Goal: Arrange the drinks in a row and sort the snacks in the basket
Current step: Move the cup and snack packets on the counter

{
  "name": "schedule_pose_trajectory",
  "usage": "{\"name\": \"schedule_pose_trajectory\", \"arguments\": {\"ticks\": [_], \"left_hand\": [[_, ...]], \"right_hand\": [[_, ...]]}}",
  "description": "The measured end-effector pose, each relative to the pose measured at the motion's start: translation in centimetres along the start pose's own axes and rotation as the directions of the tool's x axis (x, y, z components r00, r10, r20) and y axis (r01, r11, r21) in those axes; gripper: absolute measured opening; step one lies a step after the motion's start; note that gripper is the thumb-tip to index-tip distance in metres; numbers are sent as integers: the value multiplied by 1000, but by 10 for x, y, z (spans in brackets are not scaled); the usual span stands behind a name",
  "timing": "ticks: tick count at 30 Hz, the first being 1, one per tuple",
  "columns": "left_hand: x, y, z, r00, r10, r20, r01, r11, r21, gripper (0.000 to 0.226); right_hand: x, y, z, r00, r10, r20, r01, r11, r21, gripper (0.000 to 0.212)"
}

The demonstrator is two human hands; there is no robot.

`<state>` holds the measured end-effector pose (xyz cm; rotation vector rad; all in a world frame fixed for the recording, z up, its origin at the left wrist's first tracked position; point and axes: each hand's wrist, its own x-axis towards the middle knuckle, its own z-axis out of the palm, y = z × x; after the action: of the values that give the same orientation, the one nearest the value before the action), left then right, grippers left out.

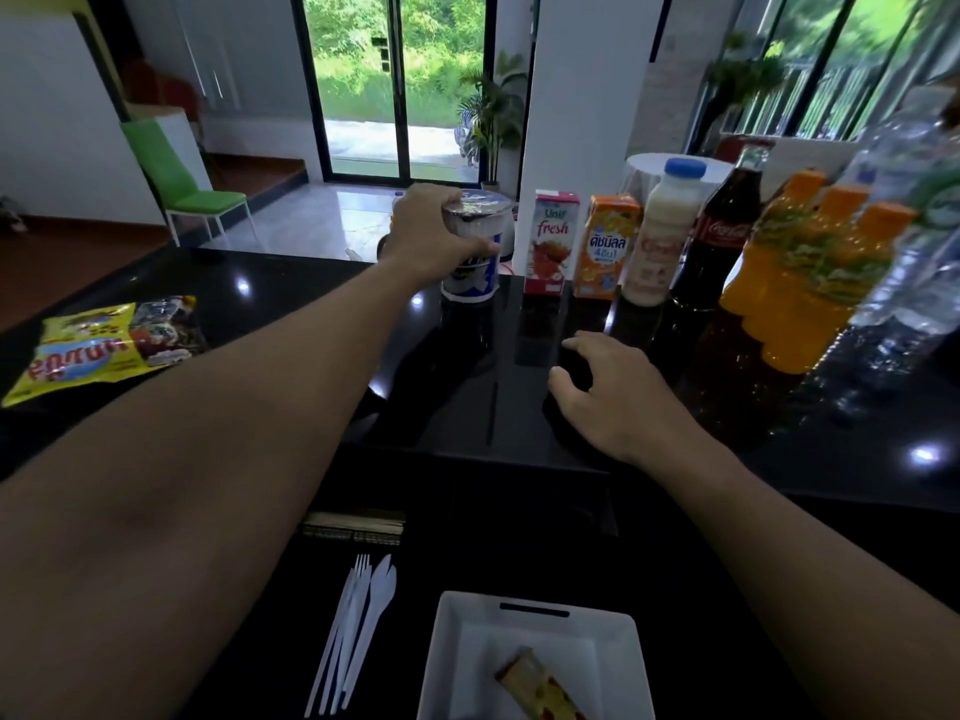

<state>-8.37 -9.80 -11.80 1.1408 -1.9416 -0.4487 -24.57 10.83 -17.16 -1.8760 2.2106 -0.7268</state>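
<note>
The left hand (pixel 426 236) is gripping the upright foil-lidded cup (pixel 470 280), upper centre, just left of the juice carton (pixel 551 241) (right hand (pixel 613 402) idling, loosely curled).

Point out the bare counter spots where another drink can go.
Bare counter lies between the snack bag and the cup that the left hand grips. Another patch lies before the red carton, beside the right hand. Rightward, the bottles crowd shoulder to shoulder.

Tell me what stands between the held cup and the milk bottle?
A red carton and an orange carton, right of the cup, in the head view.
</note>
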Motion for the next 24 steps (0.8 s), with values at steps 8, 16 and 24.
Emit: {"name": "schedule_pose_trajectory", "arguments": {"ticks": [8, 16, 24], "left_hand": [[4, -5, 3, 999, 2, 39, 0, 999, -55, 92], [2, -6, -5, 988, -21, 151, 20, 1000, 8, 125], [-29, -10, -40, 982, -3, 190, -15, 996, 90, 85]], "right_hand": [[3, 1, 2, 1000, 1, -14, -1, 1000, 9, 57], [3, 2, 3, 1000, 10, -21, -10, 1000, 27, 58], [1, -2, 1, 999, -32, -34, 32, 999, 3, 53]]}}
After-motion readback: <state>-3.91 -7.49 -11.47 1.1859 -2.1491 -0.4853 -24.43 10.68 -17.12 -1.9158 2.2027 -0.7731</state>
